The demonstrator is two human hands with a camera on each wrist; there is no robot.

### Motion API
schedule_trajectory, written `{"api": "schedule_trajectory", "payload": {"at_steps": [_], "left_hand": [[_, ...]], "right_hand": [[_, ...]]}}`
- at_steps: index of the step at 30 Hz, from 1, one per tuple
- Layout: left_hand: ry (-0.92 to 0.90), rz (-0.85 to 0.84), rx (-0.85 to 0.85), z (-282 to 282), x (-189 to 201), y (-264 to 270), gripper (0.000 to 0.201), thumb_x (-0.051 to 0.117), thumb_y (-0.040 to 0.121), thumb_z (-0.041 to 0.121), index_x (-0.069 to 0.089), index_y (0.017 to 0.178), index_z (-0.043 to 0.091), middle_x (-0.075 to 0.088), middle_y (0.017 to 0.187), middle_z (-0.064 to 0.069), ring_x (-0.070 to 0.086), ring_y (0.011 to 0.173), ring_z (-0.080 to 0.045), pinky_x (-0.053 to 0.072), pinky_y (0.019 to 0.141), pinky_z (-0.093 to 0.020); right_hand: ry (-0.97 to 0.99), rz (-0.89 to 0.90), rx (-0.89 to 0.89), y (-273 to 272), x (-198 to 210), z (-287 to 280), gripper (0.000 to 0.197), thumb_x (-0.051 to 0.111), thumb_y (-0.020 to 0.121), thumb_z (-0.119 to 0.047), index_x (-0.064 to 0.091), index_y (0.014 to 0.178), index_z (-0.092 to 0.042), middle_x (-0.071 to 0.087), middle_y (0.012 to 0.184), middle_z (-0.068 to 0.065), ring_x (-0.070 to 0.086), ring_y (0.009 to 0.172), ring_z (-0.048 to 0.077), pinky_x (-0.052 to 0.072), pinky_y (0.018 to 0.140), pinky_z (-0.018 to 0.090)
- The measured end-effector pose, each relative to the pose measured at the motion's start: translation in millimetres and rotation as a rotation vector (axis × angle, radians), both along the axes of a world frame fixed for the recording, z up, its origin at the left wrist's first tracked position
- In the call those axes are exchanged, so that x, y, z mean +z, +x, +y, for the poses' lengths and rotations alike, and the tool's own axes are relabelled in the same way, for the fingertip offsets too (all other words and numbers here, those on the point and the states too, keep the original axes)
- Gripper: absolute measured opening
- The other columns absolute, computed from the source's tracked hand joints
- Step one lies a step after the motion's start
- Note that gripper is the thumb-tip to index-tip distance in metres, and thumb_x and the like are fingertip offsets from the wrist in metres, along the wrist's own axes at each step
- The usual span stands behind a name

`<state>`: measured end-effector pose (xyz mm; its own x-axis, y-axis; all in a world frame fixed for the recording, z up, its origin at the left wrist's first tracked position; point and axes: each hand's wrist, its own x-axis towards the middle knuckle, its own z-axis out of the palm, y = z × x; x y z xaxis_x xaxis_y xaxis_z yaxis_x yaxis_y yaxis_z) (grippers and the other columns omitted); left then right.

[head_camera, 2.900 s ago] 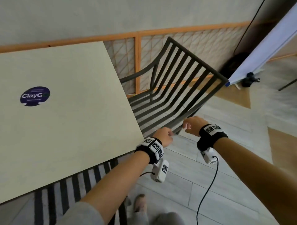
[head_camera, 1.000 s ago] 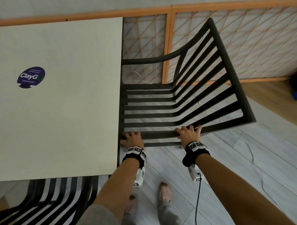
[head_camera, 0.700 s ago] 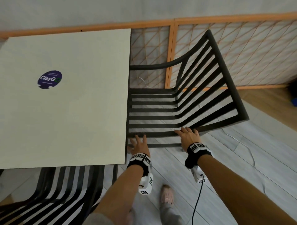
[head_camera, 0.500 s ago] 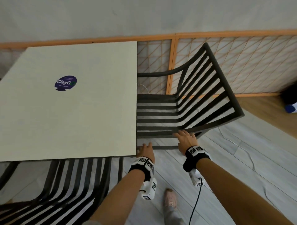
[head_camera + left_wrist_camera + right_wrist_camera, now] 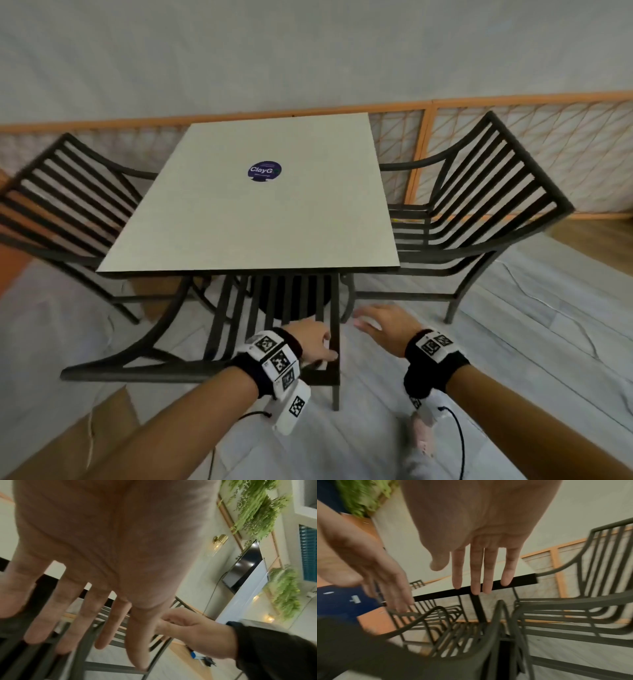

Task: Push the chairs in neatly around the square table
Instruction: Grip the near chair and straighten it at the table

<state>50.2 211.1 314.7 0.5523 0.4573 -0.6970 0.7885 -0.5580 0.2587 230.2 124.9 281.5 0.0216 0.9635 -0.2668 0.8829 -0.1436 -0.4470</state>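
The square cream table (image 5: 253, 222) carries a blue sticker (image 5: 263, 170). Black slatted chairs stand at its left (image 5: 68, 192), right (image 5: 496, 192) and near side (image 5: 191, 368), and each seat reaches under the top. My left hand (image 5: 313, 342) hovers over the right end of the near chair's backrest. The left wrist view shows its fingers (image 5: 77, 615) straight and spread above the slats, and I cannot tell whether they touch. My right hand (image 5: 376, 320) hangs in the air just right of that chair, its fingers (image 5: 479, 568) straight, holding nothing.
An orange-framed lattice fence (image 5: 548, 137) runs along the wall behind the table. Brown cardboard (image 5: 85, 428) lies on the grey plank floor at the lower left. My foot (image 5: 421, 442) is below my right wrist. Wall plants (image 5: 254, 507) and a screen (image 5: 245, 568) appear in the left wrist view.
Both hands have left the right chair's armrest and moved over to the near chair's backrest. My view has pulled back, so the whole table and three chairs now show.
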Motion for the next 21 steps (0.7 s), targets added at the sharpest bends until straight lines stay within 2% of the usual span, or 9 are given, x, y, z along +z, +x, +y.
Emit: {"api": "schedule_trajectory", "payload": {"at_steps": [1,4,6,8,9,11,14,16,21], "left_hand": [[-0.013,0.024,0.029,1,4,-23,0.063,0.061,0.083,0.051,0.05,0.134,0.015,0.057,0.134,-0.007,0.055,0.119,-0.026,0.045,0.096,-0.036],[-0.043,0.142,0.095,8,8,-87,0.07,0.07,0.076,0.049,0.051,0.134,0.015,0.058,0.132,-0.003,0.055,0.119,-0.024,0.045,0.1,-0.034],[-0.018,0.225,0.145,12,-1,-130,0.06,0.07,0.078,0.045,0.056,0.129,0.019,0.062,0.126,-0.004,0.057,0.116,-0.025,0.044,0.102,-0.038],[0.108,0.202,0.228,15,-16,-171,0.038,0.061,0.08,0.046,0.063,0.114,0.03,0.067,0.111,0.001,0.06,0.11,-0.025,0.037,0.108,-0.048],[0.206,0.175,0.28,15,-22,-188,0.028,0.056,0.082,0.046,0.065,0.105,0.034,0.068,0.103,0.004,0.06,0.107,-0.023,0.032,0.11,-0.052],[0.361,0.139,0.334,16,-31,-208,0.024,0.049,0.088,0.044,0.067,0.098,0.032,0.069,0.099,0.006,0.061,0.105,-0.022,0.026,0.112,-0.053],[0.406,0.151,0.328,13,-34,-211,0.025,0.051,0.089,0.045,0.068,0.098,0.029,0.07,0.1,0.002,0.061,0.104,-0.024,0.027,0.11,-0.051],[0.442,0.194,0.313,6,-35,-208,0.027,0.052,0.088,0.047,0.066,0.102,0.029,0.069,0.105,0.001,0.059,0.108,-0.026,0.029,0.108,-0.049],[0.491,0.238,0.301,-17,-44,-205,0.028,0.05,0.092,0.047,0.062,0.106,0.026,0.066,0.108,0.0,0.056,0.111,-0.029,0.026,0.109,-0.051]], "right_hand": [[-0.015,0.027,0.042,-24,5,-2,0.081,0.007,0.077,-0.081,0.056,0.115,-0.029,0.063,0.12,0.001,0.059,0.106,0.022,0.048,0.091,0.045],[-0.069,0.078,0.185,-84,18,-6,0.059,0.031,0.084,-0.071,0.055,0.118,-0.03,0.061,0.117,0.0,0.058,0.101,0.02,0.048,0.089,0.042],[-0.121,0.061,0.257,-115,18,-5,0.053,0.044,0.083,-0.067,0.054,0.118,-0.029,0.061,0.113,0.0,0.058,0.098,0.019,0.049,0.085,0.039],[-0.146,0.033,0.285,-139,10,-3,0.042,0.056,0.085,-0.052,0.052,0.118,-0.025,0.062,0.109,0.004,0.059,0.097,0.023,0.05,0.083,0.039],[-0.15,0.013,0.28,-148,4,-3,0.038,0.057,0.087,-0.044,0.051,0.118,-0.023,0.063,0.108,0.006,0.059,0.098,0.026,0.05,0.083,0.041],[-0.126,-0.076,0.247,-158,-8,-2,0.032,0.052,0.092,-0.038,0.048,0.12,-0.023,0.065,0.106,0.008,0.061,0.097,0.03,0.05,0.081,0.042],[-0.06,-0.211,0.236,-159,-16,-3,0.037,0.043,0.096,-0.04,0.044,0.13,-0.026,0.067,0.106,0.01,0.063,0.095,0.034,0.05,0.078,0.042],[-0.041,-0.234,0.239,-160,-16,-7,0.038,0.044,0.095,-0.041,0.043,0.131,-0.027,0.068,0.104,0.012,0.063,0.093,0.034,0.051,0.078,0.043],[-0.038,-0.205,0.266,-155,-18,-24,0.027,0.045,0.095,-0.041,0.049,0.118,-0.028,0.067,0.088,0.004,0.063,0.079,0.025,0.05,0.072,0.037]]}}
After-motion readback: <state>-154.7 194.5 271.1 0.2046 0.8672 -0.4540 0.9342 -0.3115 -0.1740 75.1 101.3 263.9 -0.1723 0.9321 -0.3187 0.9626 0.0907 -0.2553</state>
